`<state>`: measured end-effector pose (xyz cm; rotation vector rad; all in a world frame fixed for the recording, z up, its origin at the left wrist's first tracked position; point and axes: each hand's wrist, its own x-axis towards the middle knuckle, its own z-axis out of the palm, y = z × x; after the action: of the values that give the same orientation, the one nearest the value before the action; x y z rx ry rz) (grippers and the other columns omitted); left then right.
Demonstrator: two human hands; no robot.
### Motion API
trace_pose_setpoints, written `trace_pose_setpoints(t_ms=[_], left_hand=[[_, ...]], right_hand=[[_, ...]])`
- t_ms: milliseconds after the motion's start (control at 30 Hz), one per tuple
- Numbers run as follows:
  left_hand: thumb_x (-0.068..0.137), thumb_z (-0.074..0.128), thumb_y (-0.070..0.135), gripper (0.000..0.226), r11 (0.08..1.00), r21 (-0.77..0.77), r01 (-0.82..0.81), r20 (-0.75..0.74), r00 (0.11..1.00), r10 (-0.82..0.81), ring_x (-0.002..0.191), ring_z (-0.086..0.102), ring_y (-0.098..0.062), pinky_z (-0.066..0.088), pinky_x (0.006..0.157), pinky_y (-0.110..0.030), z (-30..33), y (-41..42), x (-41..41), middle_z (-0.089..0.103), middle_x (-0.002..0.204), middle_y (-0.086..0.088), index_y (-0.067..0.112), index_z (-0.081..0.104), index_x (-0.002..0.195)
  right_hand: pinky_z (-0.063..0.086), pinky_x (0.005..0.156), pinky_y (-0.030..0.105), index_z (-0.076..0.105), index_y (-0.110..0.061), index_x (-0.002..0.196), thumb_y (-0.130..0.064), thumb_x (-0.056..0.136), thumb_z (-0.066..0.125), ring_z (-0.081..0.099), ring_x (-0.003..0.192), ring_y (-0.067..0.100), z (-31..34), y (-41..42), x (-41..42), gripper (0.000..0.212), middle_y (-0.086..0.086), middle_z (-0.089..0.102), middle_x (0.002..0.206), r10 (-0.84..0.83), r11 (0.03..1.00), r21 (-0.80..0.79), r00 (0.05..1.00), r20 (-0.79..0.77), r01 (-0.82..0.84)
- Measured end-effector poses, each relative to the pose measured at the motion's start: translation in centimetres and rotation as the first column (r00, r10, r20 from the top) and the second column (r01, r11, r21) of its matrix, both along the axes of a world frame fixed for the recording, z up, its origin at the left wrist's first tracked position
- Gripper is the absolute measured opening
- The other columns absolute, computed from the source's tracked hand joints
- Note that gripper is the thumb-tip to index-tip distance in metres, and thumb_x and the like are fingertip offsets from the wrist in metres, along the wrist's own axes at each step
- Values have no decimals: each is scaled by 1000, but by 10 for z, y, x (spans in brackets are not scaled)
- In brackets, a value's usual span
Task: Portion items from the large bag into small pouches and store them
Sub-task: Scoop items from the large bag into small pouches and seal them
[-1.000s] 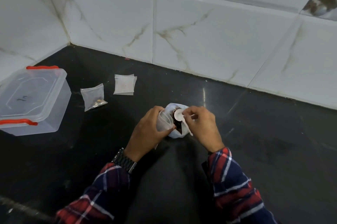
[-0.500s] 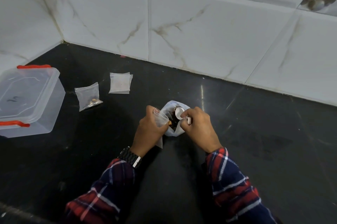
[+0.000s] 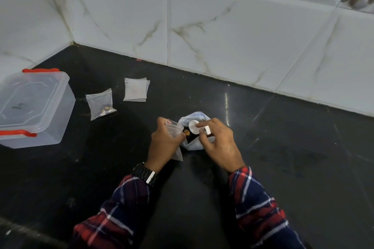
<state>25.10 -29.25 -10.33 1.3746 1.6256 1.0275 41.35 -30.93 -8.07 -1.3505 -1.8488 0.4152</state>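
1. Black stone makes up the counter, which meets white marbled wall tiles along its far edge and at the far left corner.
2. Near the middle of the counter sits the large bag — thin, pale plastic, its mouth open upward, with dark and orange bits showing inside.
3. The left hand is closed around a small clear pouch, pinching it just beside the bag's left rim; the pouch's lower end hangs down past the palm toward the counter.
4. The right hand grips a white spoon, its round bowl over the bag's open mouth and its squared handle end sticking out between the fingers.
5. Both hands touch or crowd the bag from either side — the pouch mouth and the spoon bowl lie close together above it.
6. Well to the left lies a pouch with a few brown pieces, and just beyond it, nearer the wall, a small stack of empty pouches.
7. At the counter's left edge stands a clear lidded box with red clips.
8. Plaid sleeves cover both forearms; a dark watch sits on the left wrist.
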Motion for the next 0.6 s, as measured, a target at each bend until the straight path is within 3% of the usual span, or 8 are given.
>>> trace_pose_setpoints(t_ms=[100,200,333,400,500,600], left_hand=[[78,75,24,41,1000,14,-26,1,1000,26,77,58,-2,42,58,-10,1,1,1,58,92,4,18,45,105],[79,74,22,38,999,15,-51,11,999,51,74,54,2,39,55,-7,3,2,2,55,88,9,18,45,104],[78,74,15,38,992,26,-121,99,988,117,79,57,-5,40,60,-7,1,4,4,57,90,8,14,47,105],[77,75,12,40,984,36,-173,165,973,164,82,58,-8,42,66,-12,-1,6,5,56,89,11,13,48,106],[75,76,12,42,977,32,-209,233,953,196,85,59,-10,46,75,-23,-3,7,6,57,90,11,12,49,108],[76,76,11,39,979,26,-203,267,945,189,86,59,-9,48,77,-26,-4,7,6,57,92,9,13,49,105]], right_hand=[[50,78,15,67,-13,111,-11,90,58,57,86,2,-4,2,-1,22,-5,61,108,47,999,-26,997,69,-45],[53,77,26,65,-14,117,-14,92,57,57,82,3,-8,4,-1,27,-5,62,114,48,998,-48,988,144,-41],[54,78,34,62,-14,119,-20,94,53,62,88,12,-10,5,-4,27,-5,61,117,50,997,-74,975,216,-34],[53,75,31,64,-13,111,-23,96,51,61,86,12,-9,6,-6,23,-4,62,108,45,997,-71,985,167,-34],[48,71,15,66,-12,97,-21,97,51,59,81,5,-4,5,-6,17,-6,62,92,-1,994,-108,1000,-2,0],[44,72,8,68,-13,97,-23,98,51,59,86,0,-3,5,-6,20,-8,64,89,-5,988,-153,999,-54,-4]])
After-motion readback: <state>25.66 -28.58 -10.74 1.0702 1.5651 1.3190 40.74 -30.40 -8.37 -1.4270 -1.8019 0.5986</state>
